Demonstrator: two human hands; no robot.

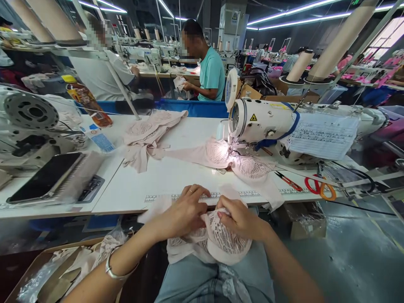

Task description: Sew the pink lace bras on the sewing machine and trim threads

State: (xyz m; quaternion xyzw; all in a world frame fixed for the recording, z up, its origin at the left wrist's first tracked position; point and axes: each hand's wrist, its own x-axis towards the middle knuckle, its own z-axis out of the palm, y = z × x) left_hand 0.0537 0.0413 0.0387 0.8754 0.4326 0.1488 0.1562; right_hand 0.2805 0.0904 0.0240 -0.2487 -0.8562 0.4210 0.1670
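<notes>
A pale pink lace bra [229, 240] lies across my lap at the table's front edge. My right hand [238, 216] grips the upper edge of one cup, thumb over the lace. Over the other cup, my left hand [186, 210] has its fingers curled onto the fabric near the centre; its fingertips are partly hidden. Just beyond my hands, a second pink bra [252, 168] lies on the white table under the needle of the sewing machine [261, 120], whose lamp lights it.
More pink bra pieces [151, 130] are piled at the table's back left. Red-handled snips [288, 182] and orange-handled scissors [326, 189] lie right. A phone [46, 176] and a drink bottle [88, 101] stand left. Below is a box of fabric [75, 265]. A co-worker [210, 67] sits opposite.
</notes>
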